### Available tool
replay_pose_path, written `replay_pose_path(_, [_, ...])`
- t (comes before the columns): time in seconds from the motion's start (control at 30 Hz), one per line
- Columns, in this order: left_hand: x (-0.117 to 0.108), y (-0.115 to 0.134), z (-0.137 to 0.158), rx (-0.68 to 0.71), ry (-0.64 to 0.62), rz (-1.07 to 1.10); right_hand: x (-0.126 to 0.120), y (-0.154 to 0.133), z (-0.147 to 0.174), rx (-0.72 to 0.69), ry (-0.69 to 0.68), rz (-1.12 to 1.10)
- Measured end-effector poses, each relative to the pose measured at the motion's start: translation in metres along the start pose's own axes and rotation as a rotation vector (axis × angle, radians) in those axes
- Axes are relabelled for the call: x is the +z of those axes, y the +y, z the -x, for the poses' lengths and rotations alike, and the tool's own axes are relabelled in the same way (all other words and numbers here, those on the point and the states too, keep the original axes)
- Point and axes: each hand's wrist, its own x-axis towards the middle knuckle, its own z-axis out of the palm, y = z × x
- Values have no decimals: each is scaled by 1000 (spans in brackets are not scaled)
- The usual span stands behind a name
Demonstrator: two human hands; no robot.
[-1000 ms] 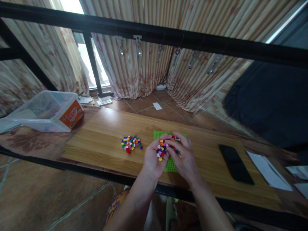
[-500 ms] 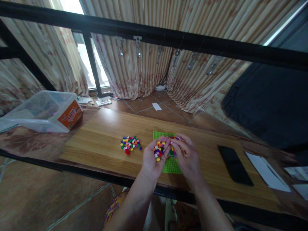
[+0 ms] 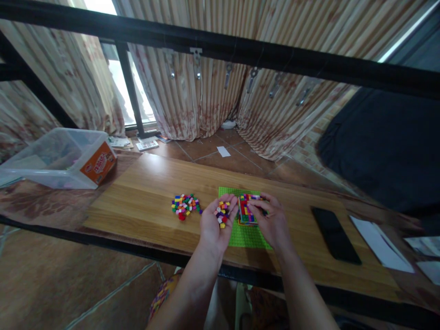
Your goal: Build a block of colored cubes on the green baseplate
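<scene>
As we reckon every place from the green studded baseplate (image 3: 248, 236), we enter first the striped, floral-stained curtains (image 3: 206, 101), hanging well beyond it. Beneath it we record one wood-grain tabletop board (image 3: 137, 201). Far to its left: one clear plastic bin (image 3: 58, 180), orange label on the near end. To its right, well apart: one black smartphone (image 3: 336, 235), lying flat.

Hands, two. We note the left hand (image 3: 213, 225) above the baseplate's left edge, palm up, fingers spread in a shallow cup, bearing loose bricks. The right hand (image 3: 274, 223) is over the baseplate's right part, fingers bent, thumb and forefinger close together at the brick block; we cannot tell whether they grip a piece.

On the baseplate we count one multicoloured brick block (image 3: 248, 211), partly covered by that hand. Left of the baseplate: one heap of small mixed bricks (image 3: 186, 205). Smallest, by its left edge: the palmful of loose bricks (image 3: 222, 213).
</scene>
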Motion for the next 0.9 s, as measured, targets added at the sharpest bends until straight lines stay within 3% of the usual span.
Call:
replay_pose_path(0.47, [2, -1, 2, -7, -10, -15, 10, 3, -5, 111, 128, -139])
replay_pose_path(0.77, [3, -1, 3, -4, -9, -31, 8, -2, -7, 147, 138, -241])
replay_pose_path(0.9, [4, -1, 4, -7, -1, -30, 8, -4, -8, 138, 133, -188])
